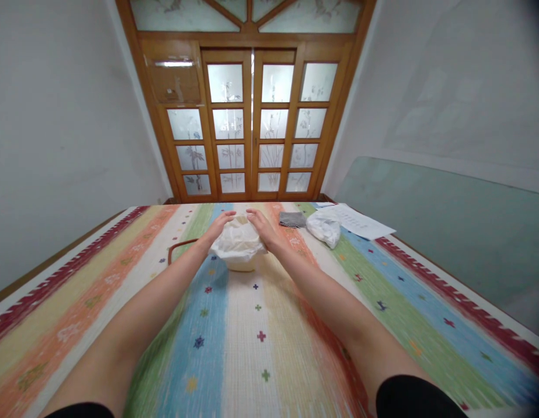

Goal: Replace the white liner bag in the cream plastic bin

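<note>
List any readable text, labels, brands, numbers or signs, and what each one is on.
Nothing legible.
Paper sheet: rows of faint print, too small and blurred to read.
White-covered container: no lettering visible.
Crumpled white bag, gray cloth: none visible.
Glass door panes: plant designs, no readable lettering.

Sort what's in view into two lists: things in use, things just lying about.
In use:
- left hand and right hand, at either side of the cover
- thin white cover
- pale yellow container under it

Apparently lying about:
- gray cloth
- white bundle
- printed paper
- brown curved strip, role unclear
</note>
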The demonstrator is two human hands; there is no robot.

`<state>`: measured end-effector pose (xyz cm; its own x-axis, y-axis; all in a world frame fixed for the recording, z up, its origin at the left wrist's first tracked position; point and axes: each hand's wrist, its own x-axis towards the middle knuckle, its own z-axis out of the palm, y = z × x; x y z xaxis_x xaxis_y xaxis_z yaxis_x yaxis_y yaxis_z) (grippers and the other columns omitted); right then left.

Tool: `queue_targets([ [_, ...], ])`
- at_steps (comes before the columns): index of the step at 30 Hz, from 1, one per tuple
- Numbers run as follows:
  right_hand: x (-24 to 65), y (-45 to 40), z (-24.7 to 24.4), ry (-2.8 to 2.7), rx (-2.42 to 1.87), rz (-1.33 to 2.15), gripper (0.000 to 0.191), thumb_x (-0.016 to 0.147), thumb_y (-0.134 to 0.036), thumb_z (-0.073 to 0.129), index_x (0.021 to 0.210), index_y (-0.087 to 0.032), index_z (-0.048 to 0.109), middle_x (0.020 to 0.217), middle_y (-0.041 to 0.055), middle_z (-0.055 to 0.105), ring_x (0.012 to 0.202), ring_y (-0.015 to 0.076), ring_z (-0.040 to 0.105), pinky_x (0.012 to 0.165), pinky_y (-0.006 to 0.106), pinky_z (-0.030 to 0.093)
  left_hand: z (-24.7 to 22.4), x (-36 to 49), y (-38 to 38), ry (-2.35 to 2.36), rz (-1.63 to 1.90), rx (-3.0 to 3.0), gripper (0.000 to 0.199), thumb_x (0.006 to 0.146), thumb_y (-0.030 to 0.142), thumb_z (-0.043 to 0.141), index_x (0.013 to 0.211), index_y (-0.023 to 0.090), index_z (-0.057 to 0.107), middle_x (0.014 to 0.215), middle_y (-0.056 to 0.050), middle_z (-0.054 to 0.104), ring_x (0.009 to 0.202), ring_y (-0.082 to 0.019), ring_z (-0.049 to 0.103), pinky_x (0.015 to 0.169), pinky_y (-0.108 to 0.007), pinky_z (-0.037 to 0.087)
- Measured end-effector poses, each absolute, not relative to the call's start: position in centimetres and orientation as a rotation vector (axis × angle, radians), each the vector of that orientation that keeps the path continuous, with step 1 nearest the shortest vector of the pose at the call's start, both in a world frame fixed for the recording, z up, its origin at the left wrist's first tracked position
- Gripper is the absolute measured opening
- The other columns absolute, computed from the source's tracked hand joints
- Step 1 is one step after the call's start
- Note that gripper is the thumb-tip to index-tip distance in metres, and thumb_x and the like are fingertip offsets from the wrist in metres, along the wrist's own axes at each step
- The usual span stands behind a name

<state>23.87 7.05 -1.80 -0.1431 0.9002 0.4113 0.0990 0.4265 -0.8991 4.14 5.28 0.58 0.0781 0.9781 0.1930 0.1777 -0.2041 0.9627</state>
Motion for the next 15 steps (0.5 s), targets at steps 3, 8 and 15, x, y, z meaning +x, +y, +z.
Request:
queue_targets([
  [3, 24.3, 6.9, -1.4, -1.564, -0.896, 0.87, 0.039, 0.096, -0.051, 0.057, 0.121, -0.025, 0.072, 0.127, 0.0066, 0.071, 0.128, 0.0275, 0.06, 0.115, 0.044, 0.044, 0.7, 3.6, 4.6, 1.115, 1.158, 1.454, 0.056, 0.082, 0.025, 0.056, 0.137, 0.022, 0.062, 0.133, -0.008, 0.07, 0.115, -0.024, 0.07, 0.098, -0.035, 0.058],
  [8, 25.0, 7.6, 0.1, -1.604, -0.743, 0.949, 0.046, 0.095, -0.058, 0.058, 0.12, -0.023, 0.073, 0.129, 0.008, 0.073, 0.126, 0.0255, 0.063, 0.115, 0.042, 0.044, 1.1, 3.3, 4.5, 1.079, 1.085, 1.475, 0.068, 0.069, 0.016, 0.058, 0.136, 0.021, 0.062, 0.131, -0.008, 0.07, 0.106, -0.023, 0.072, 0.09, -0.032, 0.06],
  [15, 24.2, 7.8, -1.4, -1.508, -0.879, 1.207, 0.057, 0.097, -0.07, 0.048, 0.115, -0.022, 0.075, 0.122, 0.0073, 0.076, 0.113, 0.026, 0.07, 0.097, 0.039, 0.056, 0.9, 3.7, 4.0, 1.16, 1.132, 1.425, 0.056, 0.073, 0.017, 0.06, 0.128, 0.021, 0.067, 0.125, -0.007, 0.074, 0.102, -0.024, 0.073, 0.085, -0.032, 0.061],
])
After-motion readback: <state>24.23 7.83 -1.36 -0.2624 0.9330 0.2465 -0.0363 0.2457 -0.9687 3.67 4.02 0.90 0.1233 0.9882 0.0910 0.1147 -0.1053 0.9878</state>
